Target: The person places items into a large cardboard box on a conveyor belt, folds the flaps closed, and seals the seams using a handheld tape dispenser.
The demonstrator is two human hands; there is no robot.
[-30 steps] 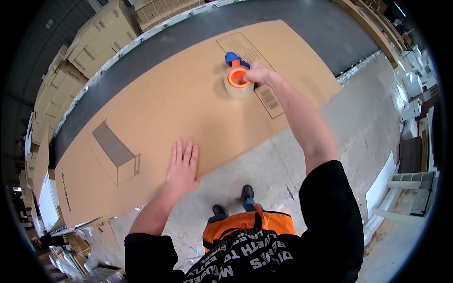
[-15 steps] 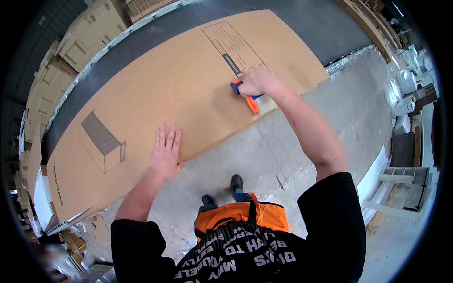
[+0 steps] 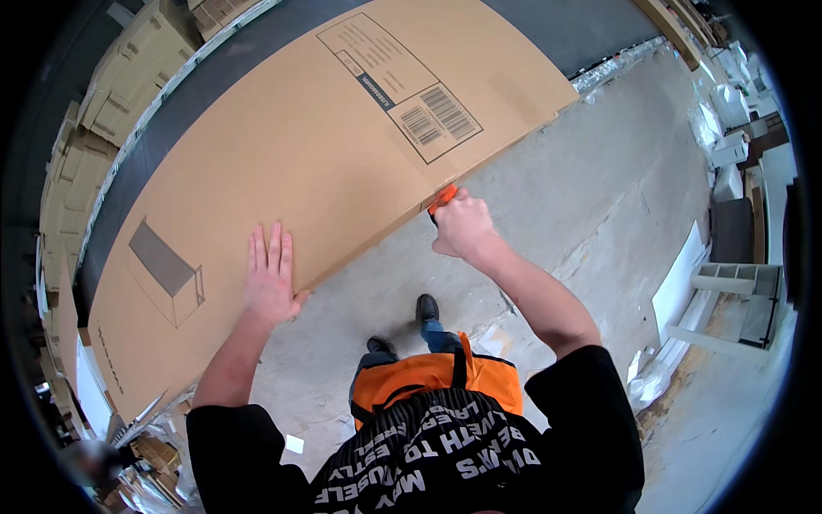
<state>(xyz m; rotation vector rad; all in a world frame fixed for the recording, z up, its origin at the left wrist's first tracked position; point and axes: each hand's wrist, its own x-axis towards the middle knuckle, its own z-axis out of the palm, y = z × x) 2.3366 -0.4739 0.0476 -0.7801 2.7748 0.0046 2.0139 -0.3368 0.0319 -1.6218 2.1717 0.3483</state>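
A large, flat brown cardboard box [image 3: 342, 154] lies in front of me, with a printed label panel and a line drawing on its top. My left hand [image 3: 272, 278] rests flat on it near the close edge, fingers spread. Past the same edge, farther right, my right hand [image 3: 465, 227] is closed around what looks like an orange and blue tape dispenser [image 3: 443, 198]. The tool's orange end meets the box's side, while my fingers hide most of its body.
The box lies on a dark conveyor-like surface [image 3: 591, 34]. Stacked cartons [image 3: 145, 73] line the far left. Grey concrete floor [image 3: 548, 206] spreads below me. White furniture parts [image 3: 728, 278] and plastic-wrapped pieces stand along the right. Cardboard scraps [image 3: 158, 450] lie at lower left.
My right hand has moved the tape dispenser from the box's top down to its near edge, uncovering barcodes on the label. My left hand stays flat on the box.
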